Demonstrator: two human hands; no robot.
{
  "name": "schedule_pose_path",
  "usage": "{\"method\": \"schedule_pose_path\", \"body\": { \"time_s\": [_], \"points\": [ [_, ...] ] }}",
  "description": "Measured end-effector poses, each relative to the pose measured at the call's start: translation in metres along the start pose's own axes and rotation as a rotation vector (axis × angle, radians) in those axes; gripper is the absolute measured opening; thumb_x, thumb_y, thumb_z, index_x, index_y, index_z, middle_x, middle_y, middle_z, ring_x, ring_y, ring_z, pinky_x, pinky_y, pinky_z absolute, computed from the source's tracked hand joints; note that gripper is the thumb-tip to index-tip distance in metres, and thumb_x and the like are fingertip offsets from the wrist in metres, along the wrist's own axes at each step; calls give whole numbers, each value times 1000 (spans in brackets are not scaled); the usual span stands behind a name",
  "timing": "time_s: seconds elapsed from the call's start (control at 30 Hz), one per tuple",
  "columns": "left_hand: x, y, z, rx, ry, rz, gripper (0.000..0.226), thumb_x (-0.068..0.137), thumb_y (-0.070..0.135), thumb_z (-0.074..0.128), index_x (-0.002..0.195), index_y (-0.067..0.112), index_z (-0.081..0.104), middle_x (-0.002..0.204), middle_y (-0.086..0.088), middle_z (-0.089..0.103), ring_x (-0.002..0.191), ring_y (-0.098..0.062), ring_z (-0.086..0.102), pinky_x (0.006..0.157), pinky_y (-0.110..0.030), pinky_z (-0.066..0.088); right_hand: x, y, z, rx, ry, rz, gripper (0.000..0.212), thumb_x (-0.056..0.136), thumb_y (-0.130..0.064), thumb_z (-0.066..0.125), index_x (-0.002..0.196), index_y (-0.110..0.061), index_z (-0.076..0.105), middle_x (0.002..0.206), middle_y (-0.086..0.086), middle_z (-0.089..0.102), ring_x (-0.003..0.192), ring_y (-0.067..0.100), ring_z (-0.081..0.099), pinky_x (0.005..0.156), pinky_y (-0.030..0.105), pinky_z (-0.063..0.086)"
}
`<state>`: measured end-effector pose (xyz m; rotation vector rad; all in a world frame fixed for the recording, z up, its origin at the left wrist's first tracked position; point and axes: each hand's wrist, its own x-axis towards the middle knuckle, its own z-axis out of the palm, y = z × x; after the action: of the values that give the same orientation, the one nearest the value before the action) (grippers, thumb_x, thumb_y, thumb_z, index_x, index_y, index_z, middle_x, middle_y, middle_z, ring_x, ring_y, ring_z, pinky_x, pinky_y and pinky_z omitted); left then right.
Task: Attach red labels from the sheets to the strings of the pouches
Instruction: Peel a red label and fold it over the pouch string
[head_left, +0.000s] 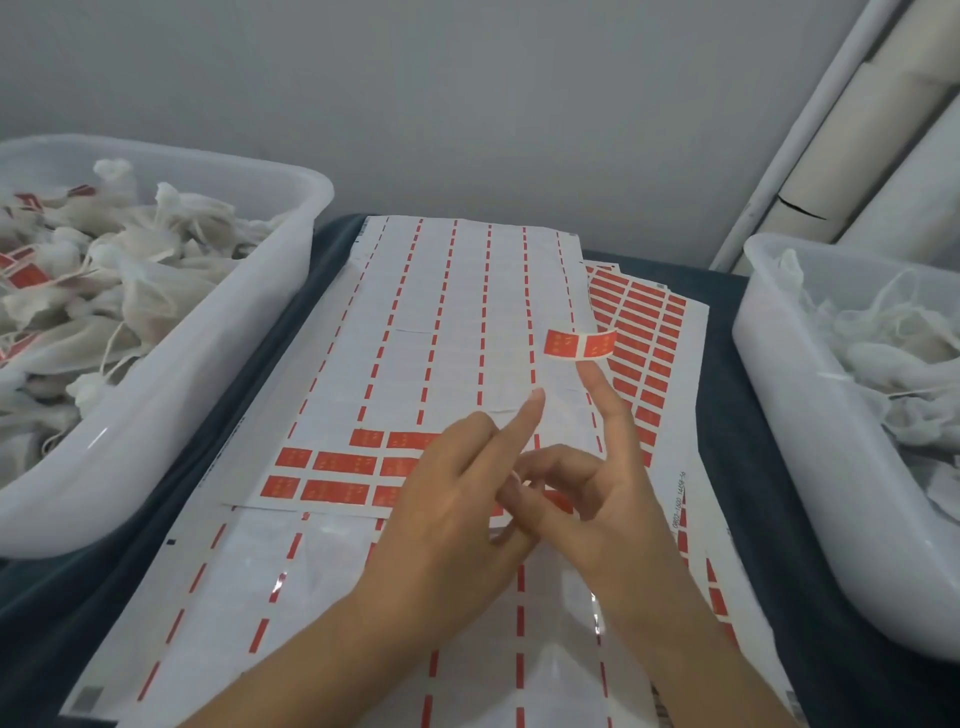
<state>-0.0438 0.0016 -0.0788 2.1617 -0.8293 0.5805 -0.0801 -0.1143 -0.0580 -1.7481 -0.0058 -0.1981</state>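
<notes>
bench (727, 415): dark, narrow strips bare between sheets and tubs.
tubs: left tub (218, 332) labelled pouches; right tub (789, 415) plain pouches.
sheets (467, 312): centre, mostly peeled.
left hand (447, 499): forefinger out, holding nothing.
right hand (597, 488): red label (581, 344) stuck on raised fingertip.

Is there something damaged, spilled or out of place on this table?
Nothing is spilled or damaged. One red label sits stuck on the right hand's raised fingertip, off the label sheet, which fits the job.
</notes>
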Motion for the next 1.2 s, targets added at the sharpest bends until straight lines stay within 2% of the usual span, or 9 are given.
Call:
{"method": "schedule_pose_path", "body": {
  "time_s": [0.17,0.23,0.3,0.4,0.53,0.67,0.8,0.97,1.2],
  "points": [
    [1,1,-5,-97,-37,-108,60,75,29,62,130,34,37,88,21,43,78,5,47,65,0,41,3,-1,-12,-44,57,-57,74,68,-35,66,127,-52,26,88,-10,71,94,6,66,90,26,49],
    [2,3,-8,-230,-74,-162,52,78,29,60,120,48,38,86,26,46,88,7,48,74,1,39,4,1,-16,-98,89,-67,72,69,-36,66,129,-48,28,90,-16,70,96,1,64,87,18,48],
    [5,3,-10,-341,-98,-220,36,83,24,62,100,51,45,82,26,51,89,9,50,69,1,39,6,2,-21,-134,140,-71,71,69,-37,66,129,-45,30,90,-22,69,95,-5,62,81,7,46],
    [10,0,-13,-359,-147,-251,32,85,21,63,81,48,48,74,28,53,86,13,52,68,0,40,7,1,-26,-169,174,-77,70,68,-38,67,127,-46,30,92,-28,66,96,-11,59,83,14,43],
    [15,-1,-17,-553,-135,-409,12,80,32,62,70,39,60,72,23,64,81,8,58,63,-3,43,7,1,-28,-218,187,-74,72,68,-37,67,130,-43,32,91,-40,61,95,-15,57,80,16,44],
    [18,-5,-21,-755,-56,-611,11,74,38,64,68,32,70,72,15,68,68,2,60,54,-6,43,10,0,-36,-181,262,-40,71,67,-37,67,129,-43,33,89,-42,60,93,-19,55,64,-1,44],
    [17,-6,-19,-703,-85,-596,13,79,26,66,67,30,68,72,21,67,70,8,60,51,-4,42,9,-5,-38,-69,256,-29,47,65,-48,64,111,-44,51,104,-33,60,101,-11,57,76,4,48],
    [16,-3,-19,-648,-133,-500,14,77,28,62,67,37,64,73,27,65,78,9,60,58,-2,43,4,-13,-30,-39,35,-23,21,63,-51,64,83,-44,67,105,-27,63,105,1,60,79,18,54],
    [15,-2,-19,-582,-154,-430,20,79,24,63,67,41,60,71,32,62,79,12,57,62,1,42,5,-3,-30,-26,41,19,16,66,-37,62,78,-26,64,86,-24,69,90,-5,63,66,3,46]
  ]
}}
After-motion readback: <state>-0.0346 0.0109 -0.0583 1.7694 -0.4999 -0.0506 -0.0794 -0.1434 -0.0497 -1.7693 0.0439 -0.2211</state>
